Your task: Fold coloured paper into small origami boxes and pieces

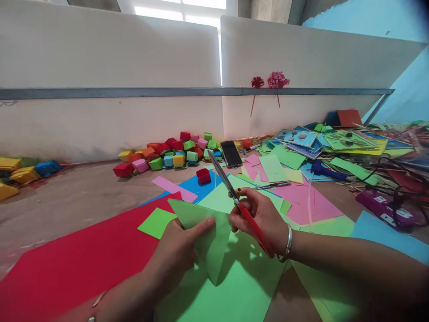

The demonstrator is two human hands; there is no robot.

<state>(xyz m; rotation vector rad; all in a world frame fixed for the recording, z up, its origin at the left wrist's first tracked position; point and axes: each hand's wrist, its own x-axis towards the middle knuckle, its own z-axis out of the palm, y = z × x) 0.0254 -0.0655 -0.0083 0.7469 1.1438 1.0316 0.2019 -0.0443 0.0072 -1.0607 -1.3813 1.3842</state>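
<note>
My left hand (177, 252) pinches a folded light green paper (208, 232), thumb on top, holding it up above the table. My right hand (261, 219) is closed around red-handled scissors (234, 197), whose blades point up and away toward the far wall. The scissors' handle lies along my palm and wrist, beside a silver bangle (287, 243). The two hands meet at the paper's right edge. Under them lie a large green sheet (241, 290) and a big red sheet (77, 264).
Several small coloured paper boxes (174, 154) are heaped along the white wall, with more at far left (23, 172). A phone (231, 153), a small red box (203, 175), a pen (273, 184), pink, blue and green sheets, card stacks (335, 141), a glue gun and cables crowd the right.
</note>
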